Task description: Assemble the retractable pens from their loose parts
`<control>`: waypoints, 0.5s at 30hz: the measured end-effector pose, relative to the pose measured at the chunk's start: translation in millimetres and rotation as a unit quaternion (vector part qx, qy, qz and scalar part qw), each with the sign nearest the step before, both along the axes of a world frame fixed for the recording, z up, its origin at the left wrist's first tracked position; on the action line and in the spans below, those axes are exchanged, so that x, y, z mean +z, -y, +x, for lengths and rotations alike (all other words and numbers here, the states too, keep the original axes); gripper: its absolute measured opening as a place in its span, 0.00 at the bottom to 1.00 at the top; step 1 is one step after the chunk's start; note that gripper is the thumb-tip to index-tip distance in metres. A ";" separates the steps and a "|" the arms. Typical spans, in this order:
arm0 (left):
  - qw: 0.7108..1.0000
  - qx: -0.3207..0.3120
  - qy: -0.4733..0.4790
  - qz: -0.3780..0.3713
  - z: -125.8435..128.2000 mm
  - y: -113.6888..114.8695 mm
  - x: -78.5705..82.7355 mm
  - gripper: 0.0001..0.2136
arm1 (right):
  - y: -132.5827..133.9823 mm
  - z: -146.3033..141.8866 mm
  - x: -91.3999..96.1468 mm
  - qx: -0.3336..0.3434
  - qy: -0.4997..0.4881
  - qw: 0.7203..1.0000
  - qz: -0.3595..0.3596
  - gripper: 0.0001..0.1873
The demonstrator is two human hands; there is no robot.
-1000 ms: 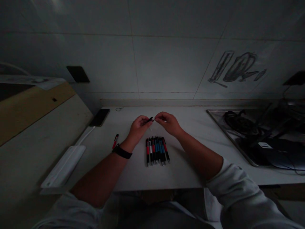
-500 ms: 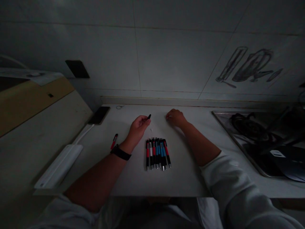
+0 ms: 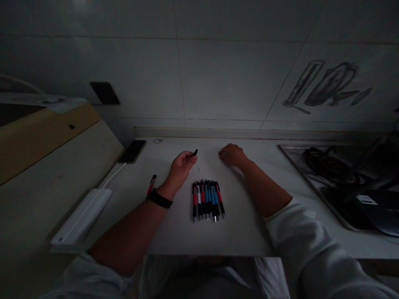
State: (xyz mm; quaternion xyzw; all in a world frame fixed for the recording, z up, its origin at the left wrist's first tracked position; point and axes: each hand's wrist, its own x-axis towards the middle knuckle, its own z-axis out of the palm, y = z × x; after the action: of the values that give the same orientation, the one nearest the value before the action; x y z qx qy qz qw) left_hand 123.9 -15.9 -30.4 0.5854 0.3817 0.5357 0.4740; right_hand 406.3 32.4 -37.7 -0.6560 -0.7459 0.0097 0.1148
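My left hand (image 3: 181,165) is closed on a small black pen part (image 3: 195,152) that sticks out past its fingertips, a little above the white counter (image 3: 174,232). My right hand (image 3: 232,155) rests on the counter further right with its fingers curled; what it holds, if anything, is hidden. A tiny white piece (image 3: 199,169) lies between the hands. A row of several pens (image 3: 208,199) with red, blue and white grips lies side by side just in front of both hands. A single red and black pen piece (image 3: 151,184) lies left of my left wrist.
A dark phone (image 3: 132,151) lies at the counter's back left, with a white cable running to a white power strip (image 3: 81,216). A metal tray (image 3: 343,182) with black cables and a dark object sits on the right. A tiled wall stands behind.
My hands were together at the pen part one second ago. They have moved apart: the right hand went right and down onto the counter, the left keeps the black part.
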 end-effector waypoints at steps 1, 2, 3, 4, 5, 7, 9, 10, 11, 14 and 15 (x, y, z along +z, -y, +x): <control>1.000 0.000 0.001 -0.002 -0.3 0.2 0.5 0.12 | 0.4 -0.2 0.5 -0.002 0.006 1.000 -0.004 0.13; 1.000 -0.001 0.000 -0.005 -0.7 0.5 1.2 0.12 | 0.6 -0.1 1.0 -0.005 0.010 1.000 -0.005 0.13; 1.000 -0.002 -0.002 -0.006 -1.0 0.8 1.9 0.12 | 0.9 0.0 1.6 -0.008 0.012 1.000 -0.005 0.13; 1.000 -0.002 -0.004 -0.007 -1.3 1.1 2.7 0.12 | 1.1 0.2 2.3 -0.009 0.013 1.000 -0.003 0.13; 1.000 -0.001 -0.004 -0.007 -1.5 1.4 3.5 0.12 | 1.5 0.1 3.1 -0.008 0.013 1.000 0.001 0.14; 1.000 0.005 0.001 -0.008 -1.7 1.8 4.9 0.12 | 2.9 -2.3 5.4 0.006 0.006 1.000 0.015 0.14; 1.000 0.011 0.005 -0.009 -1.5 2.3 5.9 0.13 | 6.0 -9.9 8.4 0.056 -0.013 0.998 0.034 0.13; 1.000 0.014 0.007 -0.009 -1.4 2.6 6.3 0.13 | 8.3 -16.1 9.9 0.095 -0.026 0.994 0.043 0.13; 1.000 0.016 0.007 -0.008 -1.3 2.9 6.5 0.14 | 11.3 -23.7 11.2 0.142 -0.040 0.988 0.047 0.13; 1.000 0.016 0.010 -0.006 -1.3 3.1 6.3 0.15 | 22.7 -52.0 13.1 0.263 -0.058 0.962 0.039 0.17; 1.000 0.016 0.012 -0.008 -1.3 2.8 5.9 0.15 | 26.8 -61.4 12.9 0.280 -0.053 0.958 0.034 0.18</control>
State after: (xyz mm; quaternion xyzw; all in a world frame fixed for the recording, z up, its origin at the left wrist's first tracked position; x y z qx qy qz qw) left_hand 122.6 -18.8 -24.4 0.5686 0.3896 0.5475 0.4745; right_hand 344.9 5.6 -24.8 -0.4147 -0.8926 0.0506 0.1695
